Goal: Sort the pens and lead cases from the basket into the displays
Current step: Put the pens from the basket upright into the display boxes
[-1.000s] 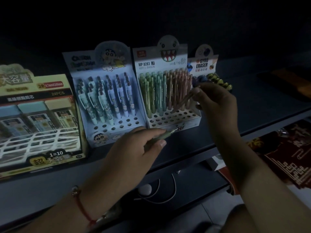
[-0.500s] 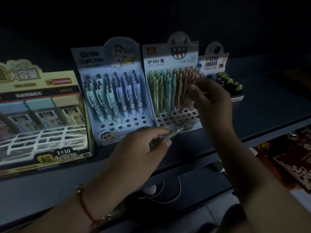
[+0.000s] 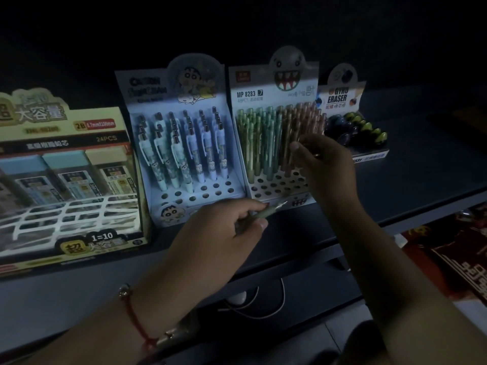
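Now the right hand (image 3: 325,164) pinches a pink pen (image 3: 291,156) over the monster display (image 3: 276,143) near the counter's back edge; crowded neighbours may get knocked. The left hand (image 3: 224,233) grips a green pen (image 3: 266,213) at the display's front, easily dropped.

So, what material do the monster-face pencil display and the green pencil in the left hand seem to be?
Monster-face pencil display: probably printed cardboard, matte, judging by the flat folded panels and punched holes. Slim green pencil in the left hand: likely smooth plastic with a metal tip; the dim light leaves this uncertain.
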{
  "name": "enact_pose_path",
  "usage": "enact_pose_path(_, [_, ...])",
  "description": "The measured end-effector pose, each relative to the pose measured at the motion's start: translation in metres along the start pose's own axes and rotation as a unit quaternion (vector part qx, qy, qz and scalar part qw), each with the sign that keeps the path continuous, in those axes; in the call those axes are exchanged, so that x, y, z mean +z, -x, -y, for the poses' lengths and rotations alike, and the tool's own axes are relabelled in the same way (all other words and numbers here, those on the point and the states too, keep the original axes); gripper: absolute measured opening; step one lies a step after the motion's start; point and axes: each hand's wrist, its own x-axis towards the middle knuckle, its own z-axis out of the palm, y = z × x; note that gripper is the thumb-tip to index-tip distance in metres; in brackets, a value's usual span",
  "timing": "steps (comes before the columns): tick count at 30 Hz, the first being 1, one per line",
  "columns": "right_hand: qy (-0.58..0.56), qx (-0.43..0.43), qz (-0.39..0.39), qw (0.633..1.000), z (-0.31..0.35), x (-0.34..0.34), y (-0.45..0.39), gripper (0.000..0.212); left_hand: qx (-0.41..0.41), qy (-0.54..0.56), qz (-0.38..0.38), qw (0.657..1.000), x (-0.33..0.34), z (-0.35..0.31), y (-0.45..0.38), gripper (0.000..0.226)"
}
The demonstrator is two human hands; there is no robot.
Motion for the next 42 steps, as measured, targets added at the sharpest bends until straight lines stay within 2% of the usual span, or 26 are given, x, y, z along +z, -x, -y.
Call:
enact_pose_path(3, [0.022, 0.016, 0.005, 1.000, -0.002, -0.001, 0.001, 0.027, -0.002, -0.004, 0.008, 1.000, 0.000, 0.003, -0.003, 0.026])
enact_pose_path(9, [0.006, 0.064, 0.008, 0.998, -0.005, -0.007, 0.003, 0.009, 0.000, -0.007, 0.008, 1.000, 0.001, 0.009, -0.006, 0.026])
enact_pose_path(12, [0.008, 0.046, 0.032, 0.998, 0.004, -0.013, 0.008, 0.013, 0.006, -0.010, 0.004, 1.000, 0.001, 0.008, -0.005, 0.025])
enact_pose_path(15, [-0.019, 0.043, 0.151, 0.987, 0.020, -0.019, 0.020, 0.013, 0.011, -0.013, 0.003, 1.000, 0.001, 0.008, -0.005, 0.026])
enact_pose_path(18, [-0.009, 0.025, 0.296, 0.955, 0.027, -0.021, 0.033, 0.008, 0.018, -0.008, 0.011, 1.000, 0.002, 0.008, -0.007, 0.019])
enact_pose_path(20, [-0.002, 0.021, 0.347, 0.938, 0.027, -0.023, 0.039, 0.006, 0.022, -0.006, 0.019, 1.000, 0.002, 0.007, -0.007, 0.011])
enact_pose_path(26, [-0.045, 0.058, 0.360, 0.930, 0.026, -0.042, 0.041, 0.009, 0.016, -0.021, 0.016, 1.000, 0.004, 0.005, -0.003, 0.020])
enact_pose_path(32, [-0.072, 0.095, 0.302, 0.946, 0.021, -0.071, 0.031, 0.010, 0.008, 0.018, -0.003, 1.000, -0.003, 0.005, -0.004, 0.014])
enact_pose_path(36, [-0.028, 0.097, 0.365, 0.925, 0.020, -0.075, 0.035, 0.022, -0.025, 0.103, -0.030, 0.994, -0.006, 0.002, -0.007, 0.009])
enact_pose_path(42, [-0.033, 0.116, 0.407, 0.905, 0.038, -0.040, 0.054, 0.018, -0.030, 0.183, -0.027, 0.982, -0.006, -0.006, -0.007, 0.012])
